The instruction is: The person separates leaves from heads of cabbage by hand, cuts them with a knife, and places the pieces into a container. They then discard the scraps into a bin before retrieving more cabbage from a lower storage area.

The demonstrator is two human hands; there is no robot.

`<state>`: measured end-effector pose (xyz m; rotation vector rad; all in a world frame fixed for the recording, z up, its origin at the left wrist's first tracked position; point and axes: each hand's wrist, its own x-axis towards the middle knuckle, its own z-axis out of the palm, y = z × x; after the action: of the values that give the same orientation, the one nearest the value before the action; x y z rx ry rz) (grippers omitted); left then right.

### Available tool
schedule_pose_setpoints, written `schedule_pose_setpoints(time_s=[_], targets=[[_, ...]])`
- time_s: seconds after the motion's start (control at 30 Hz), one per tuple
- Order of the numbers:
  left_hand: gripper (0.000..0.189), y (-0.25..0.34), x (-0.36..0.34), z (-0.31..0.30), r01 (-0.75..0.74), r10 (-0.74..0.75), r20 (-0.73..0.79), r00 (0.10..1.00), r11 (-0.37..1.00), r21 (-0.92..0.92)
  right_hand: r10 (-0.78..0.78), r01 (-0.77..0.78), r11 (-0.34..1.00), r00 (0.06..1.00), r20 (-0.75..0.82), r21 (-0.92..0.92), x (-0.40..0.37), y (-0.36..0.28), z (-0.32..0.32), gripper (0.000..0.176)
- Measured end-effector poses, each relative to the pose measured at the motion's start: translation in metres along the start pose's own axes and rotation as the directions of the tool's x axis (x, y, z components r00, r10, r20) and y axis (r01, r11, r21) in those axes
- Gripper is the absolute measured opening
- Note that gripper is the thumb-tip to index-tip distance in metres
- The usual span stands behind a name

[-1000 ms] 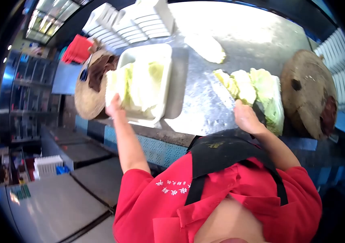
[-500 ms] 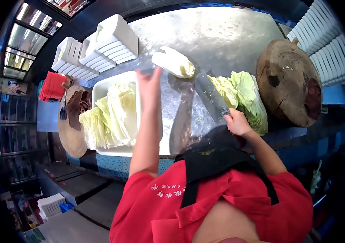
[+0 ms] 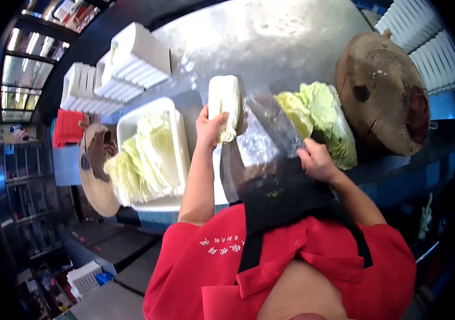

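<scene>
My left hand [image 3: 210,128] is closed around the lower part of a pale, trimmed napa cabbage [image 3: 224,98], which stands lengthwise over the metal table. My right hand [image 3: 317,160] grips the handle of a cleaver [image 3: 274,122]; its broad blade points up and left, with small bits stuck near the handle end. Just beyond the blade, loose green-yellow cabbage leaves [image 3: 328,120] lie close to my right hand. To the left of my left forearm is a white tub [image 3: 184,160] holding cut cabbage pieces [image 3: 150,149], some hanging over its near left edge.
A thick round wooden chopping block [image 3: 377,101] stands at the right, with stacked white trays [image 3: 425,58] behind it. More white trays [image 3: 139,61] are stacked at the back left. Beyond the tub are another round board [image 3: 97,184] and red containers [image 3: 68,128].
My left hand has gone from open in the air above the tub's edge to holding the cabbage, now turned upright in view and nearer. The cleaver stays in my right hand.
</scene>
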<state>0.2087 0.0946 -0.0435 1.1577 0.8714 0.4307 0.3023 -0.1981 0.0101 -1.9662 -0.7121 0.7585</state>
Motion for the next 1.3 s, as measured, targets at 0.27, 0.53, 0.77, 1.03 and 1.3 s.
schedule_pose_setpoints(time_s=[0.27,0.53,0.77,1.03,1.3], targets=[[0.072,-0.020,-0.097,-0.032,-0.254,0.158,0.209,0.965,0.764,0.594,-0.309,0.315,0.942,0.949,0.066,-0.116,0.002,-0.043,0.006,0.012],[0.093,-0.032,-0.128,-0.022,-0.246,0.293,0.129,0.947,0.410,0.878,-0.373,0.427,0.851,0.902,0.220,-0.308,-0.007,-0.038,0.022,0.014],[0.076,-0.062,-0.115,-0.022,-0.334,0.414,0.140,0.900,0.446,0.830,-0.255,0.473,0.683,0.869,0.425,-0.556,-0.003,-0.063,0.027,0.008],[0.054,-0.069,-0.116,-0.017,-0.319,0.480,0.112,0.870,0.376,0.870,-0.122,0.382,0.744,0.885,0.450,-0.549,0.045,-0.048,0.082,0.011],[0.048,-0.045,-0.153,-0.043,-0.164,0.185,0.025,0.982,0.793,0.587,-0.327,0.352,0.884,0.936,0.131,-0.308,0.003,-0.059,0.026,0.014]])
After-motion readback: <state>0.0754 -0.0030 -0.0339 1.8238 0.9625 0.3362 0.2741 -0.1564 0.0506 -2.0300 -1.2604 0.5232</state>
